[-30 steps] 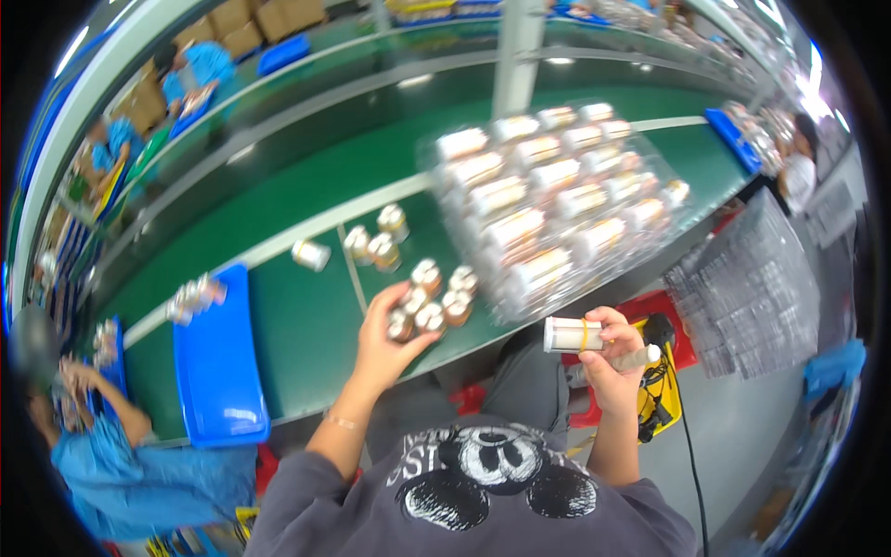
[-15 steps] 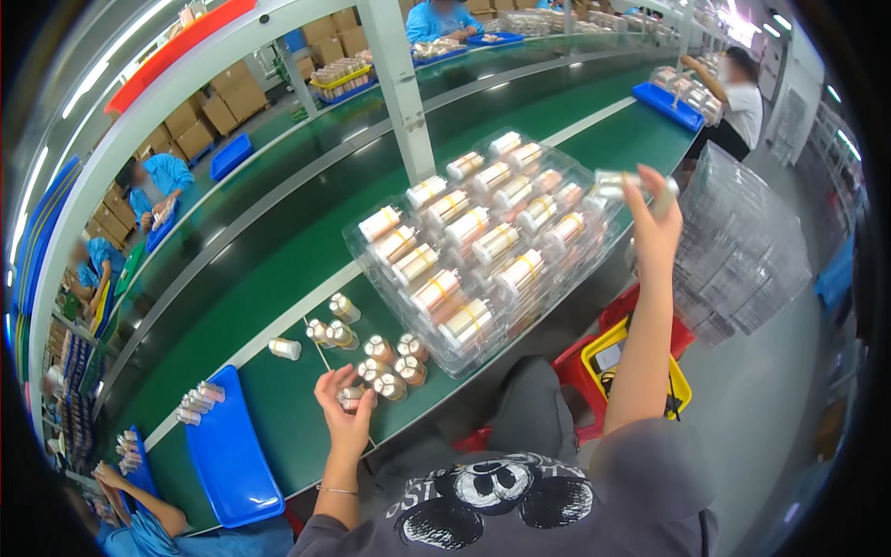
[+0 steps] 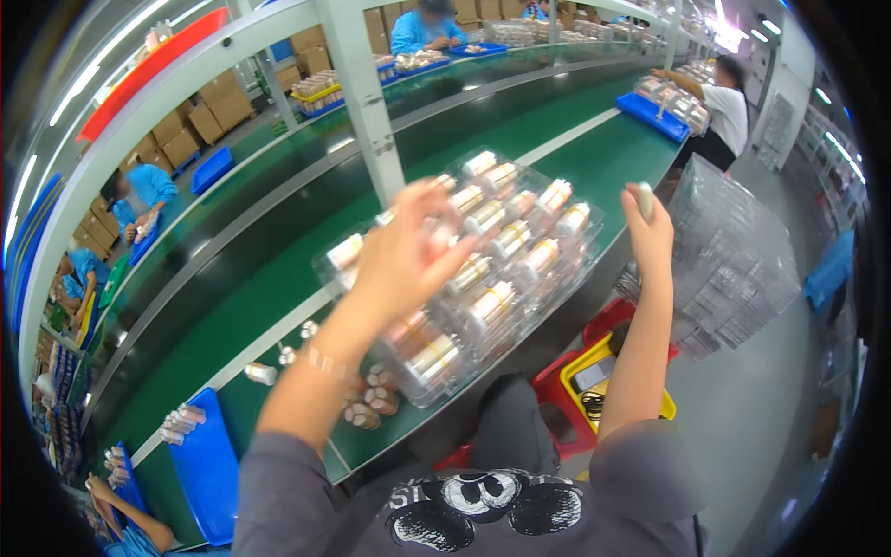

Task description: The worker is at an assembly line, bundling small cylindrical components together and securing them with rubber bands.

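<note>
My left hand is over a clear plastic tray, its thumb and fingers curved and smeared by motion. Whether anything is between those fingers I cannot make out. The tray's compartments hold white-and-copper cylinders with yellow bands, lying on their sides; more layers show beneath. Off the tray's right corner, my right hand is closed on a small pale cylinder, seen nearly upright at the fingertips. Several loose cylinders stand on the green belt by my left forearm, which partly hides them.
A blue tray with several cylinders on its edge lies at left. Stacked clear trays rise at right, beside a yellow bin on a red stool. A white post stands behind the tray. Co-workers sit along the line.
My left hand has risen from the loose cylinders to above the tray. My right hand has drawn back from the tray's corner, and the cylinder it held there is out of its fingers.
</note>
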### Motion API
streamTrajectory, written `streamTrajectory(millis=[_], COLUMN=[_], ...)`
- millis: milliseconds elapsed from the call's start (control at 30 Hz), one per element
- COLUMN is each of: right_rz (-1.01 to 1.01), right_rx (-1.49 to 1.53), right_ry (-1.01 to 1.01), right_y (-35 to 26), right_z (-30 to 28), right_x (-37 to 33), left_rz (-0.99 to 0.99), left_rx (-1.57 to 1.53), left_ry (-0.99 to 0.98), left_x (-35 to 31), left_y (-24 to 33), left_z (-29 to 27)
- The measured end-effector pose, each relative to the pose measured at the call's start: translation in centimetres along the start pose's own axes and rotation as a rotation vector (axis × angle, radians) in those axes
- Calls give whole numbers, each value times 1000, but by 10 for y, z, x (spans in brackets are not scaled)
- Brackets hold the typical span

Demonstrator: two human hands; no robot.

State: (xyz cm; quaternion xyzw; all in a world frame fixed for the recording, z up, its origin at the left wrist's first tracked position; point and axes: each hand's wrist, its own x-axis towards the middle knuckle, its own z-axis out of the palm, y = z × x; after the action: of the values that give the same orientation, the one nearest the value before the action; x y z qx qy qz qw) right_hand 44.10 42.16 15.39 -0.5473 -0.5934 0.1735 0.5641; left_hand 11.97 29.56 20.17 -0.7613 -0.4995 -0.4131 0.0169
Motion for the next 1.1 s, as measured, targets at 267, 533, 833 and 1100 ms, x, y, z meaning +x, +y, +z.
streamTrajectory(millis=[267,533,833,1100], right_rz=[224,81,-27,200], right_rx=[281,78,-537,-658], right_ry=[99,579,437,195], right_y=[62,124,165,186], right_z=[-77,-131,-118,-102], right_x=[-114,-46,131,153], left_rz=[-156,274,17,38], left_rx=[202,150,380,299], left_ry=[-592,-385,-725,-582], left_x=[164,135,127,119], left_y=[-60,-69,-34,-50], left_z=[167,201,197,194])
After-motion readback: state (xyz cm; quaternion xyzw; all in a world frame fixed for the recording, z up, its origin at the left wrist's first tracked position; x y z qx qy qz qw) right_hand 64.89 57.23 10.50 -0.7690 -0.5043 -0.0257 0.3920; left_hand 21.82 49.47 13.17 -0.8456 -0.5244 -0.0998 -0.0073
